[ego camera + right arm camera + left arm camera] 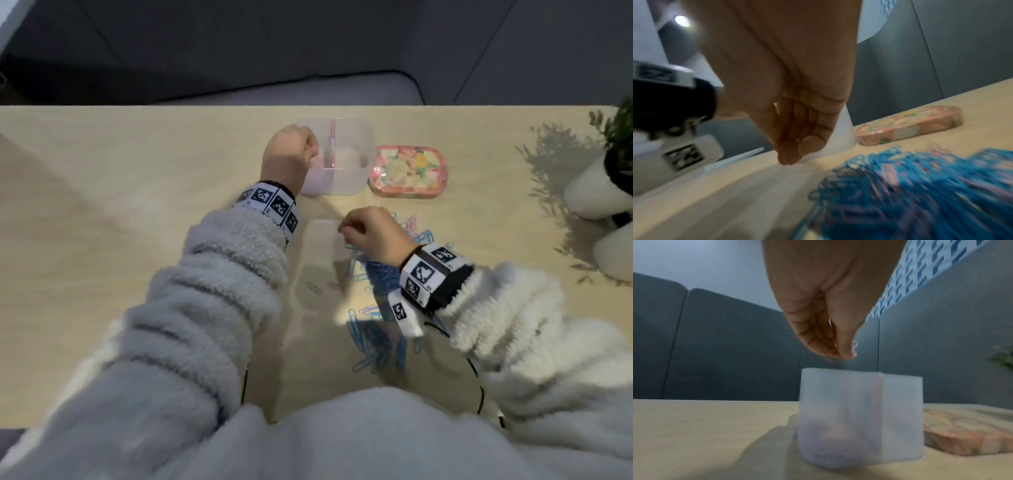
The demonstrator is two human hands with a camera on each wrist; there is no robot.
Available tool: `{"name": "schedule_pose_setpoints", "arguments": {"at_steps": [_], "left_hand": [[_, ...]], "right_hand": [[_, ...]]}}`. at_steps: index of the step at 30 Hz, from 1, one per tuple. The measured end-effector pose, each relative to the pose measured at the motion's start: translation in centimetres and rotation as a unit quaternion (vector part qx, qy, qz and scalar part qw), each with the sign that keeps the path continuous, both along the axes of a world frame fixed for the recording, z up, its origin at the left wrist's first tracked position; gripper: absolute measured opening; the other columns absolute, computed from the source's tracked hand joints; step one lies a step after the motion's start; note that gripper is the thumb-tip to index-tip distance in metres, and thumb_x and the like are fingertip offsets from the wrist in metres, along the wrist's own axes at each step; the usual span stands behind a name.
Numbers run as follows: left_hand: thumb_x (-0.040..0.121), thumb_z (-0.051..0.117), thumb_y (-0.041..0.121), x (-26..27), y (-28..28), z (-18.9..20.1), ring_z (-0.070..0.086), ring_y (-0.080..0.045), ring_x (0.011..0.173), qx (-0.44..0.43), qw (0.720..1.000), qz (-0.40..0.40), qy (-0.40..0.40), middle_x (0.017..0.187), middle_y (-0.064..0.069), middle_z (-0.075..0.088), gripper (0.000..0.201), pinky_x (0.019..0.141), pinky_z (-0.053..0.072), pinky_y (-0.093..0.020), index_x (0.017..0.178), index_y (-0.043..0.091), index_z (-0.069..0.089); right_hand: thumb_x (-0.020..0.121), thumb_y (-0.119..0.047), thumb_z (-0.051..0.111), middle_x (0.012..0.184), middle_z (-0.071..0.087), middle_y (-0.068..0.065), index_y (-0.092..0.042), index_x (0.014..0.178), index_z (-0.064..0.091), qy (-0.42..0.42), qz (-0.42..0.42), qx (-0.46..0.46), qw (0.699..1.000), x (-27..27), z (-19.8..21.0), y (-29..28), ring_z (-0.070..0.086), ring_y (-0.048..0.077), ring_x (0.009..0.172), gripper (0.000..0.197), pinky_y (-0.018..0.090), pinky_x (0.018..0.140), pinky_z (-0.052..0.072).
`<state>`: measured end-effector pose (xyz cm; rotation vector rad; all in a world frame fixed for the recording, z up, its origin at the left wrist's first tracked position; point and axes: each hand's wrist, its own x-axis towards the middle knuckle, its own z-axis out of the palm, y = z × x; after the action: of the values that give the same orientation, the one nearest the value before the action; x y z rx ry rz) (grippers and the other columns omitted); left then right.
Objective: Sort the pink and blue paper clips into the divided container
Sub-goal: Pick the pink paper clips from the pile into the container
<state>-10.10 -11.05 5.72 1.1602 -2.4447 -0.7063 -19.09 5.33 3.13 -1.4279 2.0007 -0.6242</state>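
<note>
Blue paper clips (375, 349), with a few pink ones mixed in, are heaped nearest the person at about 6 o'clock on the bench (120, 164); a couple of stray clips lie just to the heap's 9 o'clock. Over the heap's far edge the right hand (371, 234) is held with its fingers (797, 149) curled together at the tips. Whether a clip is pinched there cannot be told — the wrist view is blurred and nothing shows between them.

Further out, toward 12 o'clock, the divided container (342, 157) stands with a pink divider (332, 144) splitting it, and a pinkish mass is dimly seen through its frosted wall. The left hand (291, 150) is poised just above the left compartment, a pink paper clip (854, 348) pinched at the fingertips (846, 352) and not yet let go. A patterned pink tin (407, 171) sits just beside the container at 3 o'clock.

A drop into the left compartment appears to be the step in hand. Next, a release is called for with the clip kept on the left of the divider, then a return to the heap.
</note>
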Motion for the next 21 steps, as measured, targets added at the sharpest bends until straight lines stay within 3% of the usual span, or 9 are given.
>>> {"name": "schedule_pose_setpoints", "arguments": {"at_steps": [4, 7, 10, 12, 14, 17, 19, 21], "left_hand": [[0.091, 0.047, 0.012, -0.9, -1.0, -0.8, 0.059, -0.03, 0.096, 0.001, 0.991, -0.059, -0.122, 0.105, -0.016, 0.067, 0.023, 0.082, 0.042, -0.028, 0.098, 0.003, 0.068], [0.093, 0.041, 0.021, -0.1, -0.3, -2.0, 0.057, -0.032, 0.083, -0.082, 0.986, -0.111, -0.096, 0.09, -0.02, 0.067, 0.032, 0.077, 0.045, -0.04, 0.083, 0.002, 0.065], [0.095, 0.041, 0.022, 0.8, 0.6, -2.4, 0.055, -0.033, 0.091, -0.123, 0.987, -0.103, -0.019, 0.096, -0.014, 0.066, 0.031, 0.079, 0.04, -0.036, 0.088, 0.005, 0.065], [0.092, 0.045, 0.019, 1.5, 2.3, -2.9, 0.055, -0.033, 0.084, -0.162, 0.979, -0.113, 0.04, 0.09, -0.013, 0.065, 0.026, 0.076, 0.038, -0.034, 0.086, 0.006, 0.067], [0.089, 0.048, 0.02, 2.1, 5.0, -4.4, 0.057, -0.033, 0.079, -0.166, 0.973, -0.16, 0.024, 0.084, -0.013, 0.065, 0.024, 0.073, 0.041, -0.038, 0.083, 0.01, 0.068], [0.083, 0.053, 0.022, 2.4, 8.7, -6.7, 0.059, -0.035, 0.084, -0.073, 0.966, -0.241, -0.05, 0.089, -0.014, 0.064, 0.02, 0.074, 0.05, -0.042, 0.089, 0.011, 0.069], [0.083, 0.051, 0.029, 2.2, 10.3, -7.9, 0.06, -0.036, 0.084, -0.051, 0.958, -0.272, -0.081, 0.098, -0.014, 0.065, 0.028, 0.074, 0.053, -0.043, 0.098, 0.012, 0.067], [0.084, 0.044, 0.035, 1.9, 11.4, -8.8, 0.06, -0.035, 0.09, -0.065, 0.95, -0.289, -0.094, 0.114, -0.011, 0.063, 0.036, 0.076, 0.054, -0.043, 0.107, 0.016, 0.063]], "right_hand": [[0.085, -0.01, 0.054, 0.088, 0.072, 0.017, -0.006, 0.087, 0.069, 0.028, 0.017, 0.04, 0.999, 0.4, -2.1, 3.7, 0.065, 0.032, 0.089, 0.015, 0.033, 0.075, 0.045], [0.087, -0.009, 0.05, 0.094, 0.069, 0.016, -0.007, 0.092, 0.068, 0.071, -0.003, 0.047, 0.996, -0.4, -2.4, 4.9, 0.061, 0.033, 0.092, 0.019, 0.036, 0.077, 0.045], [0.087, -0.009, 0.052, 0.112, 0.059, 0.011, -0.011, 0.114, 0.061, 0.149, 0.003, 0.034, 0.988, -1.4, -2.9, 5.7, 0.05, 0.03, 0.108, 0.028, 0.038, 0.091, 0.042], [0.087, -0.01, 0.053, 0.118, 0.054, 0.008, -0.013, 0.122, 0.057, 0.177, 0.023, 0.054, 0.982, -1.9, -3.5, 6.2, 0.044, 0.03, 0.112, 0.035, 0.041, 0.096, 0.041], [0.085, -0.006, 0.051, 0.117, 0.055, 0.009, -0.012, 0.119, 0.059, 0.152, 0.036, 0.06, 0.986, -1.8, -4.2, 6.8, 0.045, 0.031, 0.112, 0.035, 0.042, 0.096, 0.041], [0.083, -0.001, 0.051, 0.112, 0.059, 0.012, -0.008, 0.11, 0.064, 0.087, 0.069, 0.029, 0.993, -1.1, -4.8, 7.9, 0.052, 0.032, 0.109, 0.031, 0.036, 0.098, 0.04], [0.083, 0.004, 0.049, 0.108, 0.065, 0.013, -0.007, 0.103, 0.068, 0.058, 0.023, -0.012, 0.998, -1.7, -4.5, 8.3, 0.056, 0.031, 0.105, 0.03, 0.033, 0.095, 0.041], [0.082, 0.007, 0.046, 0.103, 0.067, 0.014, -0.006, 0.099, 0.069, 0.056, -0.079, -0.04, 0.995, -3.6, -4.0, 8.2, 0.057, 0.032, 0.102, 0.031, 0.032, 0.092, 0.041]]}}
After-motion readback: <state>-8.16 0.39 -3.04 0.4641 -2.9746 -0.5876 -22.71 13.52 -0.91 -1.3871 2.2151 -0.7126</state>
